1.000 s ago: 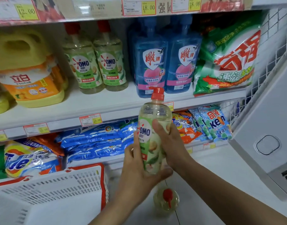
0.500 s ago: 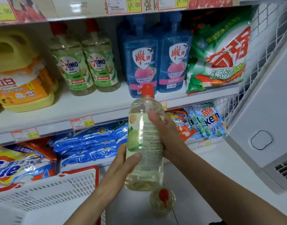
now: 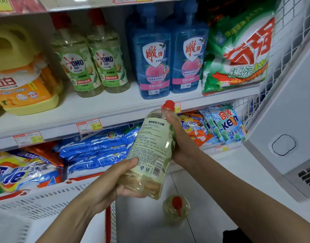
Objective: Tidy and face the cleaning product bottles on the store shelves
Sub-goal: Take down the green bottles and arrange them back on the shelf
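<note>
Both hands grip one tilted detergent bottle (image 3: 150,151) (back label up): left hand (image 3: 113,183) low, right hand (image 3: 182,139) higher.

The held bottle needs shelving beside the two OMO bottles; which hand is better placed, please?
Probably the right hand: its grip is round the upper part of the held bottle, whereas the left hand cups the base, which must land on the shelf.

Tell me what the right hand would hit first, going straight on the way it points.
Likely the shelf edge, beside the price tag: the right hand carries the bottle with its red cap leading. Depth is unclear.
</note>
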`<move>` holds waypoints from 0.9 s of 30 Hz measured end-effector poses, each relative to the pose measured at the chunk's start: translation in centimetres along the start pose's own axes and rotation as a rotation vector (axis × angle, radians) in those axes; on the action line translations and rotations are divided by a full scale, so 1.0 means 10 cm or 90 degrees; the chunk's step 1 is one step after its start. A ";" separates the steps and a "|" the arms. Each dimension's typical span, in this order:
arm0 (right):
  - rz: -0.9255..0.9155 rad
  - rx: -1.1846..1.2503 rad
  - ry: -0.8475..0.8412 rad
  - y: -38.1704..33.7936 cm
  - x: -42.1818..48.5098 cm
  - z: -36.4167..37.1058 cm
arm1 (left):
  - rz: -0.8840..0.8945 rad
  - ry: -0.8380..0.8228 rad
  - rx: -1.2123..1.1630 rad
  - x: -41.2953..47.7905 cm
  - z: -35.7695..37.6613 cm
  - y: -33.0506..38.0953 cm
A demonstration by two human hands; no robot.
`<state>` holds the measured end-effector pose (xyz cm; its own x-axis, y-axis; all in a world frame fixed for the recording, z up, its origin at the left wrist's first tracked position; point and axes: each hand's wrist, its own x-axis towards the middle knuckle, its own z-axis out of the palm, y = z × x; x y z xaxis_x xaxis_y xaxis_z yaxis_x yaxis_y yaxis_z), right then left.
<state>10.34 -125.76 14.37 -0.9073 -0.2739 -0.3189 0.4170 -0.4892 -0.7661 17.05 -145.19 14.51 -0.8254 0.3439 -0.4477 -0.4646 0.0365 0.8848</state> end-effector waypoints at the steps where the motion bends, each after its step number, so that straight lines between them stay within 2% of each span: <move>1: -0.015 -0.003 0.030 0.02 0.01 0.02 | 0.015 0.024 0.049 0.00 -0.02 -0.01; 3: -0.081 -0.046 0.092 0.06 0.04 0.05 | 0.088 0.108 0.163 0.02 -0.03 -0.01; 6: -0.186 -0.159 0.135 0.12 0.03 0.11 | 0.175 0.130 0.237 0.06 0.05 -0.02; 10: -0.259 -0.255 0.136 0.22 -0.04 0.21 | 0.230 0.172 0.291 0.20 0.18 -0.14; 13: -0.237 -0.288 0.058 0.24 -0.06 0.20 | 0.238 0.199 0.252 0.26 0.13 -0.23; 16: -0.158 -0.315 -0.099 0.02 -0.05 0.03 | 0.241 0.146 0.164 0.24 -0.02 -0.22; 19: -0.118 -0.387 -0.191 -0.05 -0.05 -0.03 | 0.234 0.075 0.126 0.23 -0.18 -0.17; 21: -0.120 -0.377 -0.198 0.05 -0.04 -0.03 | 0.206 0.021 0.155 0.19 -0.22 -0.18; 24: -0.153 -0.386 -0.142 0.18 -0.03 -0.07 | 0.145 -0.057 0.261 0.12 -0.31 -0.07; 25: -0.170 -0.418 -0.115 0.22 -0.02 -0.10 | 0.149 -0.044 0.290 0.12 -0.37 0.00; 26: -0.189 -0.461 -0.085 0.26 -0.01 -0.13 | 0.170 0.019 0.289 0.13 -0.43 0.10; 27: -0.208 -0.505 -0.060 0.31 0.00 -0.15 | 0.186 0.127 0.268 0.14 -0.48 0.23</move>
<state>11.54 -126.09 11.13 -0.9523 -0.3052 0.0063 -0.0571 0.1578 -0.9858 13.30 -149.14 15.29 -0.9647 0.2130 -0.1547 -0.0719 0.3521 0.9332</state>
